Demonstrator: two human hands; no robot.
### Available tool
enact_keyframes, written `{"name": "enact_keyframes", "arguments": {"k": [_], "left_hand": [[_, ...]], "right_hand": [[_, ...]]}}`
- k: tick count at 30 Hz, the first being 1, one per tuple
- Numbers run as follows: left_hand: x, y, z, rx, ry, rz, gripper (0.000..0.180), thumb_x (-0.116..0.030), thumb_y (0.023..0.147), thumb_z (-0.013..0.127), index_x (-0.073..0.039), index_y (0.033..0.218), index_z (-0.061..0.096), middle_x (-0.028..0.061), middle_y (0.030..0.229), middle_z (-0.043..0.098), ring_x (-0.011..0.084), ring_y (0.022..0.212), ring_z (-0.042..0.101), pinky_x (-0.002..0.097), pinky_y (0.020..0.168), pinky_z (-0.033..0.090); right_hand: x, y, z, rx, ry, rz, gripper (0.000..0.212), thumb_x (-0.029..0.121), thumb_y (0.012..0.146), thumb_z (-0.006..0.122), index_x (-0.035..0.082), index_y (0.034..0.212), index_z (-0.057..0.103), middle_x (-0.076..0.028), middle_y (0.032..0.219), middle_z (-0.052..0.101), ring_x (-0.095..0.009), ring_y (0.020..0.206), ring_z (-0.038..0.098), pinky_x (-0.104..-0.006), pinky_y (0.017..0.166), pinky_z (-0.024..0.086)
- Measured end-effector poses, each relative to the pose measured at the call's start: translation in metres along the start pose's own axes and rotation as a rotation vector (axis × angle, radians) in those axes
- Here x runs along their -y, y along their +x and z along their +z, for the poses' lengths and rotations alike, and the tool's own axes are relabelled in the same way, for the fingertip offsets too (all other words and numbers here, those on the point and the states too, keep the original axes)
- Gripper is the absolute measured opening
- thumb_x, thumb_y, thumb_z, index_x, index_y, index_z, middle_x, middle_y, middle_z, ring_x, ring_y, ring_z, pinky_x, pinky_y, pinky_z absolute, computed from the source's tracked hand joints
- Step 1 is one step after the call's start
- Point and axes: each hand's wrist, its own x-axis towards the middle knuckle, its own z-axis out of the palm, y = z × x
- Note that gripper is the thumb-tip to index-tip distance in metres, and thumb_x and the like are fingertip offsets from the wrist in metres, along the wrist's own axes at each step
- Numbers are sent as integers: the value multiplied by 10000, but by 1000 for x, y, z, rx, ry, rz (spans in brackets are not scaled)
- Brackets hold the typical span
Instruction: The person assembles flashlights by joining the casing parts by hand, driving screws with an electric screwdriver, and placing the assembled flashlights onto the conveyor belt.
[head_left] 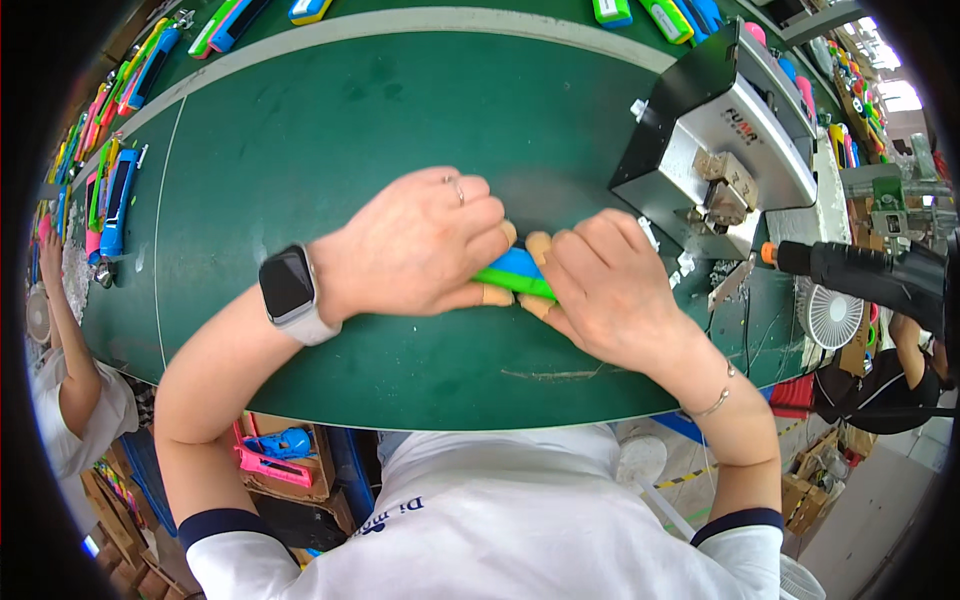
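Note:
Both my hands grip a long plastic piece (517, 270), blue along its far side and bright green along its near side, held just above the green work table (330, 130). My left hand (420, 250) is wrapped round its left end, with the thumb along the near edge. Around the right end close the fingers of my right hand (612, 285). Tan covers sit on several of my fingertips. Most of the piece is hidden by my hands, so its exact kind does not show.
A black-and-silver machine (685, 135) stands at the right, with a black power screwdriver (870, 272) and a white fan (833, 315) nearer me. Finished-looking coloured plastic devices (120, 200) lie at the left. Below the edge sits a cardboard box (315, 470) of parts. Other people work on both sides.

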Motion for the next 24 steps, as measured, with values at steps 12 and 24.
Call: {"name": "enact_keyframes", "arguments": {"k": [12, 24], "left_hand": [[-19, -6, 0, 59, 51, -186, 482, -371, 655, 769, -72, 994, 604, 48, 854, 564, 220, 813, 555, 348, 692, 457], [-5, 2, -3, 119, 92, -79, 449, -333, 682, 756, -85, 1009, 576, 39, 839, 577, 210, 817, 578, 352, 713, 469]], "right_hand": [[3, -57, -33, -400, -184, 303, 543, 249, 738, 724, 107, 1235, 557, -71, 1099, 577, -254, 1013, 543, -399, 865, 438], [-122, -168, -118, -1425, 552, 585, 422, 168, 970, 510, -66, 1307, 412, -210, 1274, 514, -267, 1134, 533, -370, 995, 426]]}}
